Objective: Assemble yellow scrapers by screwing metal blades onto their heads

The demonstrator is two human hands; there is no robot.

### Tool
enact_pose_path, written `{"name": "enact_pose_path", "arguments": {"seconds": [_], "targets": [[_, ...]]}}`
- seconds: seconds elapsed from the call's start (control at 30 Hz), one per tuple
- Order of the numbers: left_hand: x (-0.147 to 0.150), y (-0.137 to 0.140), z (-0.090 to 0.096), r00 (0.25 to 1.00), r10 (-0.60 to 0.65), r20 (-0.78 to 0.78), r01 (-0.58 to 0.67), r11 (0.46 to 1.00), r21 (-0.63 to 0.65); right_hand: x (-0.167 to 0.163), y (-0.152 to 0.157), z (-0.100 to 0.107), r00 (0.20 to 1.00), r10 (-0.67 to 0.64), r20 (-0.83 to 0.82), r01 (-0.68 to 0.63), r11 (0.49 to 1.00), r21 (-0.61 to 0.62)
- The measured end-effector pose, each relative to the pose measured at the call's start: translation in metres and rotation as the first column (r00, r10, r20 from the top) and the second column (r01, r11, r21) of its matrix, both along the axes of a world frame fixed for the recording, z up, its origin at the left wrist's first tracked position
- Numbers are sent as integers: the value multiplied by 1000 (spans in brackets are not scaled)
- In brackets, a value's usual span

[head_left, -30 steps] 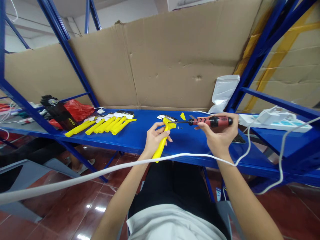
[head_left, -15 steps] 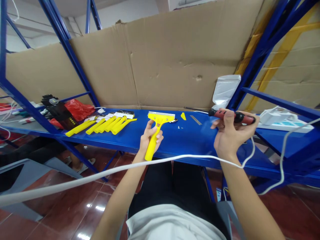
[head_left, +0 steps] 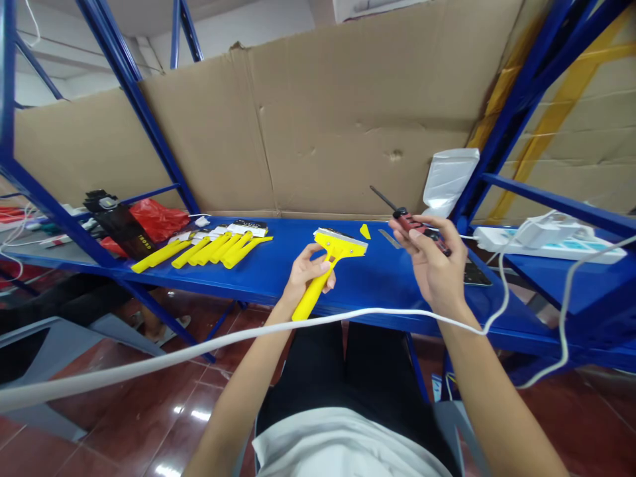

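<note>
A yellow scraper (head_left: 312,286) is gripped by its handle in my left hand (head_left: 304,273), tilted with its wide head up and to the right. Two screws show on the head, and a metal edge runs along its top. My right hand (head_left: 440,262) is wrapped round the red and black handle of a screwdriver (head_left: 411,225), whose thin shaft points up and left, apart from the scraper. Behind them on the blue table lie a small yellow piece (head_left: 365,231) and a flat metal blade (head_left: 389,238).
Several yellow scrapers (head_left: 218,247) lie in a row at the left, beside a black box (head_left: 124,228) and a red plastic bag (head_left: 159,220). A white power strip (head_left: 561,246) sits at the right, near a dark phone-like slab (head_left: 477,274). A white cable (head_left: 348,315) crosses in front of my arms.
The screwdriver has swung from nearly level to slanting up and left, as my right hand moved left. The scraper has shifted slightly right and its head has tilted clockwise.
</note>
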State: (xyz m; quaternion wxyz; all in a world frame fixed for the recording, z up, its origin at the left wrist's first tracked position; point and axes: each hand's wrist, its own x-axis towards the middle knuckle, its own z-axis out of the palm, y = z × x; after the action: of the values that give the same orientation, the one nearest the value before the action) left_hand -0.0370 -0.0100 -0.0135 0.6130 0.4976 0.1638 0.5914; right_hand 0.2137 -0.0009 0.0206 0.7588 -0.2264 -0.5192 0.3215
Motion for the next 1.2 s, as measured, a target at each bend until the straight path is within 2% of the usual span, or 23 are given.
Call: {"name": "enact_pose_path", "arguments": {"seconds": [0.1, 0.17, 0.43, 0.73, 1.2], "targets": [[1, 0, 0, 995, -52, -80, 53, 999, 14, -1, 0, -5, 988, 56, 142, -46, 996, -71], [2, -1, 0, 992, -69, -105, 72, 997, 16, -2, 0, -8, 968, 49, 247, -28, 996, -88], [4, -10, 9, 980, -98, -176, 100, 995, -3, -1, -6, -6, 830, -143, 539, 150, 988, 31], [10, -15, 14, 973, -85, -213, 86, 996, -2, -4, -10, -4, 802, -84, 591, 67, 996, 51], [9, -15, 12, 977, -68, -200, 72, 997, 13, -4, -6, -7, 810, -49, 584, 58, 998, 4]]}}
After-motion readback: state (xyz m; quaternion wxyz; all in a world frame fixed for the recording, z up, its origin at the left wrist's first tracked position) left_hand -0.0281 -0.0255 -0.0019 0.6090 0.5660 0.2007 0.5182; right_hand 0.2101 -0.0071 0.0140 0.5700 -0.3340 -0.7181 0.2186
